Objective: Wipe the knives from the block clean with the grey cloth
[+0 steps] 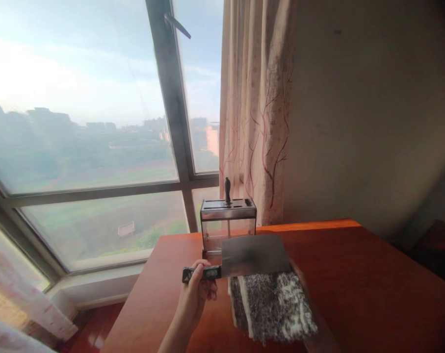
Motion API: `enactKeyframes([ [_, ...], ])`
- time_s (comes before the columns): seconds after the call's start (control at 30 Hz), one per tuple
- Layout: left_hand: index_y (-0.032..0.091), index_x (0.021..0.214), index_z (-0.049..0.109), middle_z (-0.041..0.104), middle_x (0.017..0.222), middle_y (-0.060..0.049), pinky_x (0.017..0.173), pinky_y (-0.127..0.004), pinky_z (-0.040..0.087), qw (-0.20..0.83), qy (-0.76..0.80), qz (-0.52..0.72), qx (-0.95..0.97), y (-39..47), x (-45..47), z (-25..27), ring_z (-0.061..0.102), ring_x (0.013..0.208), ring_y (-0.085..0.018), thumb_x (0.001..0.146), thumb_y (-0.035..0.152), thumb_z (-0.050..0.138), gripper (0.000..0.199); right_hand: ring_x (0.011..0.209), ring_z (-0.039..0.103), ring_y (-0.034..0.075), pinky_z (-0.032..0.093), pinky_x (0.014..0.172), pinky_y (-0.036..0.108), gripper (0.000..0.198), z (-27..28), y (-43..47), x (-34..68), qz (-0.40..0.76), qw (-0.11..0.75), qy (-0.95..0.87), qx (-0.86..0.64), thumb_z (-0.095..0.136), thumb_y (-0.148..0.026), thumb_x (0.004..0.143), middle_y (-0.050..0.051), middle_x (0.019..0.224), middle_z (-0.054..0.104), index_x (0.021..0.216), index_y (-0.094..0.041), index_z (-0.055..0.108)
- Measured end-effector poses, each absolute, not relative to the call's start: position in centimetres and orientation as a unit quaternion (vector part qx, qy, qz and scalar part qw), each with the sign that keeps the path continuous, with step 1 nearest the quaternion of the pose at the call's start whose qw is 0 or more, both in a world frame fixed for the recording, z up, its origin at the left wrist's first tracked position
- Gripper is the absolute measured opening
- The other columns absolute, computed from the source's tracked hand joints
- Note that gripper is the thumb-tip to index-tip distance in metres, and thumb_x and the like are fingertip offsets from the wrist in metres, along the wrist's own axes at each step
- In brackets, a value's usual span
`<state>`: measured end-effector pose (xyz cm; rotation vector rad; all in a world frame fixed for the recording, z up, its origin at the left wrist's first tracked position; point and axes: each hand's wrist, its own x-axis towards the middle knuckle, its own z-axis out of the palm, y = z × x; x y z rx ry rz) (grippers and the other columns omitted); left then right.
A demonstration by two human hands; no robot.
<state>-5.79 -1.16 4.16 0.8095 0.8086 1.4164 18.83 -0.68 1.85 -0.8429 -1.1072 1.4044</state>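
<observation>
My left hand is closed around the black handle of a cleaver. The cleaver's broad grey blade points right, held level above the table. Just below the blade is a folded, fuzzy grey-and-white cloth; whether it touches the blade I cannot tell. Along the cloth's right edge, a faint blurred arm, my right, reaches up toward the blade's right end. Motion smears that hand, so its fingers cannot be made out. Behind the blade stands a clear knife holder with a metal frame, a dark knife handle sticking up from its top.
A reddish-brown wooden table spreads beneath everything, its far edge near the wall. To the left are a large window and its sill. A patterned curtain hangs behind the knife holder.
</observation>
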Motion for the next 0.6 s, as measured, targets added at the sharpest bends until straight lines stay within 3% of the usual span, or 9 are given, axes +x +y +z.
enactKeyframes([
  [0.13,0.021,0.088,0.052,0.062,0.051,0.002,0.039,-0.018,0.038,0.609,0.353,0.615,0.355,-0.9,-6.1,4.1,0.056,0.040,-0.012,0.081,0.046,0.061,0.028,0.084,0.071,0.030,0.053,0.064,0.041,0.052,3.6,0.3,20.3,0.648,0.590,-0.329,-0.352,0.043,-0.066,0.081,0.010,0.093,0.076,0.090,-0.025,0.075],
  [0.33,0.017,0.093,0.059,0.073,0.080,-0.007,0.059,-0.029,0.053,0.637,0.379,0.580,0.337,-0.8,-6.3,4.0,0.072,0.067,-0.023,0.075,0.049,0.066,0.037,0.086,0.070,0.030,0.053,0.076,0.048,0.050,4.7,-0.1,21.0,0.589,0.652,-0.308,-0.366,0.042,-0.059,0.083,0.011,0.087,0.076,0.097,-0.025,0.074],
  [0.6,0.015,0.084,0.065,0.075,0.075,-0.007,0.057,-0.026,0.054,0.616,0.398,0.627,0.264,-0.8,-5.4,3.8,0.072,0.065,-0.023,0.067,0.044,0.074,0.034,0.093,0.069,0.029,0.051,0.088,0.048,0.049,4.0,-0.1,20.1,0.525,0.730,-0.226,-0.374,0.047,-0.054,0.083,0.006,0.092,0.076,0.112,-0.021,0.068],
])
